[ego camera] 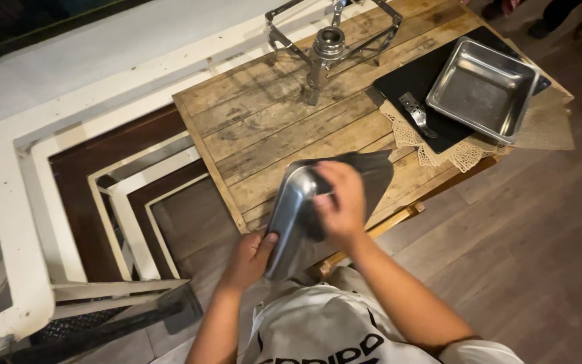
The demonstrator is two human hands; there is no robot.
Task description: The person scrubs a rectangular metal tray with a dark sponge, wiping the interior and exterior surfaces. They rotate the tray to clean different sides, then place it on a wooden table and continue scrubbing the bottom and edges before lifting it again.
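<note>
So the left hand (250, 255) has its fingers clamped on the lower edge of a tilted rectangular steel tray (292, 219), held over the near edge of the wooden plank table (271, 128). Right hand (340, 202) presses inside it, fingers curled. Another steel tray (481, 87) sits on a black board (415, 84).

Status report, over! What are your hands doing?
Left hand gripping tilted metal tray at its lower edge. Right hand pressing inside it. Second tray sits clear.
</note>
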